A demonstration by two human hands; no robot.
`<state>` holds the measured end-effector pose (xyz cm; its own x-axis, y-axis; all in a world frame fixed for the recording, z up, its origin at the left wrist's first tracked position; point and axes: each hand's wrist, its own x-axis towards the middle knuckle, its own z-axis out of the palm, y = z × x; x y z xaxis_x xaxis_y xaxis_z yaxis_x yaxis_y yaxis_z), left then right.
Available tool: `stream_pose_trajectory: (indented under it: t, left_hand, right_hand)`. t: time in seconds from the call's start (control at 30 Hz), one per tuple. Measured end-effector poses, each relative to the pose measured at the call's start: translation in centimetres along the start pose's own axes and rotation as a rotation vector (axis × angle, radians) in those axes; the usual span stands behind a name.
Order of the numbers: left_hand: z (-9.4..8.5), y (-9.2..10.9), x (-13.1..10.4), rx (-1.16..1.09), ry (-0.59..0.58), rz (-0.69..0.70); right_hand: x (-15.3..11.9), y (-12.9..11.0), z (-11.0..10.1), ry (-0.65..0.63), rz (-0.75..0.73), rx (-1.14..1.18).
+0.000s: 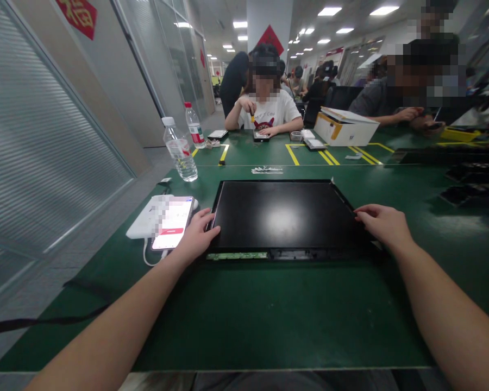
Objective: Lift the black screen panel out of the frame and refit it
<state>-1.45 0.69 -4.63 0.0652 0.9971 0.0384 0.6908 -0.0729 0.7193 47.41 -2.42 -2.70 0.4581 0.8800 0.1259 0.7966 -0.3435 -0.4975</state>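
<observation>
A flat black display panel (281,214) lies on the green table (277,315), its glossy face up with a bright reflection near the middle. A narrow green circuit strip (238,255) shows along its near edge. My left hand (198,233) rests at the panel's left edge, thumb and fingers apart, with the thumb over the frame. At the right edge, my right hand (385,224) has its thumb and index finger pinched on the panel's rim; its other fingers are curled.
A lit phone (174,222) with a white cable and a white box (140,225) lie left of my left hand. Two bottles (181,155) stand behind them. Across the table a person works on a small device; a white carton (346,127) is at back right, dark parts (472,172) at far right.
</observation>
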Motion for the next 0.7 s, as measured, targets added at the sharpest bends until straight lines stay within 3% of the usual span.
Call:
stream_pose_trajectory:
  t: [0.7]
  left_hand:
    - [0.02,0.02,-0.1,-0.008,0.032,-0.007]
  right_hand:
    - [0.22,0.29,0.08,0.006,0.006,0.058]
